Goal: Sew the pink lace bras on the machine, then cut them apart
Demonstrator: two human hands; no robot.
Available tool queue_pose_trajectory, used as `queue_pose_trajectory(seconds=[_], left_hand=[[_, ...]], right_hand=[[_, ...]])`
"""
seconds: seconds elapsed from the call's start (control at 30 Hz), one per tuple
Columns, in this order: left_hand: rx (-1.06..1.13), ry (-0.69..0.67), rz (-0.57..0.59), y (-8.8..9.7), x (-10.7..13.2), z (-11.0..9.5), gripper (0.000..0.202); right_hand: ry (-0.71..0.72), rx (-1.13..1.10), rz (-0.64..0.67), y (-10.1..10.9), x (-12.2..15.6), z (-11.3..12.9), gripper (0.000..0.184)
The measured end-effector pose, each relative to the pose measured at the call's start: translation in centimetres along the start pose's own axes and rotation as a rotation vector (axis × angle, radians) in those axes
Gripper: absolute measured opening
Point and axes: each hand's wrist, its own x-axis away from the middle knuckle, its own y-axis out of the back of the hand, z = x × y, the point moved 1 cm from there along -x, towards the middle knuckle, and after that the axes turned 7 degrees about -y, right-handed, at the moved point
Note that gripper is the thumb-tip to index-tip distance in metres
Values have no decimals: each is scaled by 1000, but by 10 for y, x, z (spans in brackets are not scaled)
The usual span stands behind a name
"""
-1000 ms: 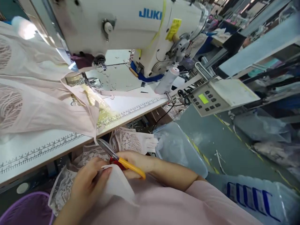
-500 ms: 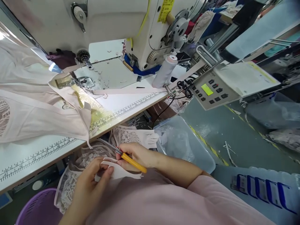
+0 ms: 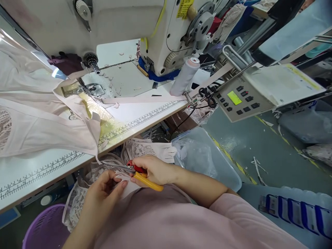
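Observation:
Between thumb and fingers, my left hand [image 3: 105, 193] pinches a pale pink piece of fabric [image 3: 129, 189] close to my lap. My right hand [image 3: 153, 169] is closed around scissors [image 3: 148, 181] with yellow and red handles. Their metal blades point left, just above the fabric near my left fingertips; whether they touch it I cannot tell. Pale lace pieces [image 3: 75, 204] hang under and behind my left hand. More lace fabric [image 3: 141, 149] with strip-like ends lies beyond my right hand.
A sewing machine [image 3: 129, 20] stands on the table with a ruler edge [image 3: 145, 121]. Pale garments [image 3: 46, 128] cover its left side. A thread cone [image 3: 185, 76] and a control box [image 3: 241, 97] are right. Below are a clear bin [image 3: 228, 173] and a purple basket [image 3: 46, 224].
The scissors have turned in my right hand, and the red handle now shows beside the yellow one. The fabric's free end no longer sticks out to the right under the scissors.

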Motion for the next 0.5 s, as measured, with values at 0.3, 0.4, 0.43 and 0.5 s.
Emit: queue_pose_trajectory(seconds=[0.3,0.4,0.43,0.5], left_hand=[[105,-80,130,3,-9,-9,17],[51,-117,54,9,-6,1,17],[40,-126,22,11,-5,4,17],[49,-149,-44,14,-1,7,18]], right_hand=[[43,0,62,5,-1,3,33],[-5,12,82,8,1,0,34],[-22,10,81,10,3,-2,34],[-60,-10,55,12,7,-7,33]])
